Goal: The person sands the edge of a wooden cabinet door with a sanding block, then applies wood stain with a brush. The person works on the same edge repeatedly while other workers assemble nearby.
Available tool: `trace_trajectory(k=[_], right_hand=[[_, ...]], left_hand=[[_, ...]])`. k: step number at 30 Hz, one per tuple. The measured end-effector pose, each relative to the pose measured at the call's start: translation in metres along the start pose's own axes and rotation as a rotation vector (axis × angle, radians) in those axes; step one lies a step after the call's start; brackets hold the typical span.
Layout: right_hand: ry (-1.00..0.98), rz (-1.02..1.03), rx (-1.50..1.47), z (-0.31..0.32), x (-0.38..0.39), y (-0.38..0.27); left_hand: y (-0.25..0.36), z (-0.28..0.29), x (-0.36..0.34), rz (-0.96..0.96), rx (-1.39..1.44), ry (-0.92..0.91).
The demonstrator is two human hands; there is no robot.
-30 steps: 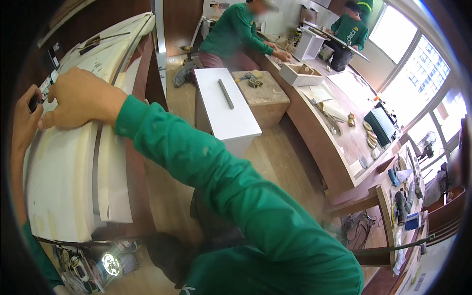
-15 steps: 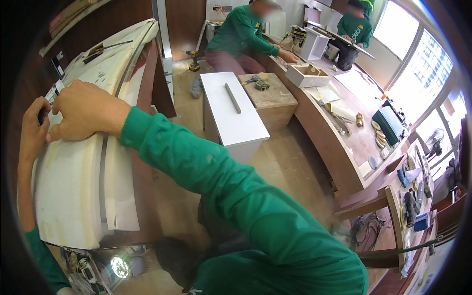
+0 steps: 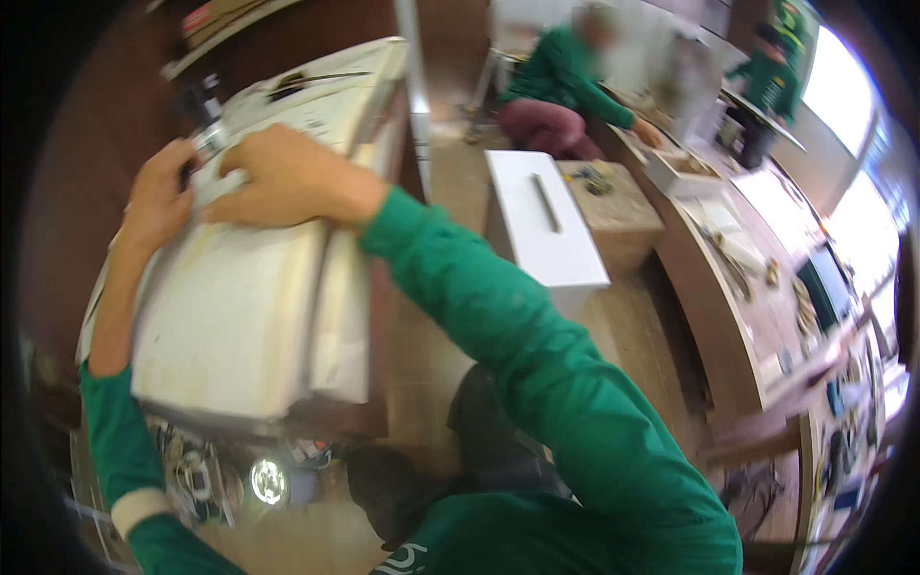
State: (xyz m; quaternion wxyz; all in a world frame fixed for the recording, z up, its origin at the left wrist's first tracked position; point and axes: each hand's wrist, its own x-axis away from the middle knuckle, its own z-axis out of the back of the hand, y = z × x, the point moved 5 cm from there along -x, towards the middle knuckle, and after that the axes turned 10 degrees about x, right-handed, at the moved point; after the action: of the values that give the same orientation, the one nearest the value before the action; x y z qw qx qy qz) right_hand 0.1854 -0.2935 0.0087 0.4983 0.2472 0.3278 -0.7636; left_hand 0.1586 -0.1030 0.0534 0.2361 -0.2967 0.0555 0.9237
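My left hand [image 3: 158,196] is closed over the left side of a long cream-covered padded panel [image 3: 225,326]. A small dark thing shows between its thumb and fingers, too blurred to name. Facing it across the panel, my right hand [image 3: 292,177] has bent fingers, its thumb lying low near the cover. What it grips, if anything, is hidden. Just beyond both hands is a small whitish and silver object [image 3: 211,139], smeared by motion. A thin dark rod-like tool [image 3: 326,76] lies at the panel's far end.
A white cabinet [image 3: 546,216] with a grey strip [image 3: 546,201] on top stands to the right, beside a wooden box [image 3: 613,206]. Two co-workers in green sit by a long cluttered workbench [image 3: 690,278]. A lit lamp [image 3: 268,481] stands on the floor below the panel.
The view has swung left, so everything sits further right in the picture. Both hands remain at the panel's left part, the left arm showing more fully.
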Motion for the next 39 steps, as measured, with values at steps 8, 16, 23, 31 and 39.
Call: trace_trajectory(k=[8,16,23,31,39], right_hand=[[-0.032,-0.023,-0.039,0.004,0.001,0.0],[-0.048,-0.021,-0.001,0.005,0.005,0.0],[-0.029,-0.024,-0.012,0.005,0.004,-0.004],[-0.024,-0.041,-0.028,0.005,0.005,0.0],[0.003,-0.034,-0.062,0.001,0.004,-0.007]], left_hand=[[0.008,-0.006,-0.004,0.113,-0.029,-0.044],[0.017,-0.001,-0.002,0.211,-0.066,0.03],[0.011,0.004,0.0,0.227,-0.039,0.041],[0.002,-0.001,-0.003,0.313,-0.004,-0.022],[-0.061,-0.013,0.017,0.204,-0.057,0.078]])
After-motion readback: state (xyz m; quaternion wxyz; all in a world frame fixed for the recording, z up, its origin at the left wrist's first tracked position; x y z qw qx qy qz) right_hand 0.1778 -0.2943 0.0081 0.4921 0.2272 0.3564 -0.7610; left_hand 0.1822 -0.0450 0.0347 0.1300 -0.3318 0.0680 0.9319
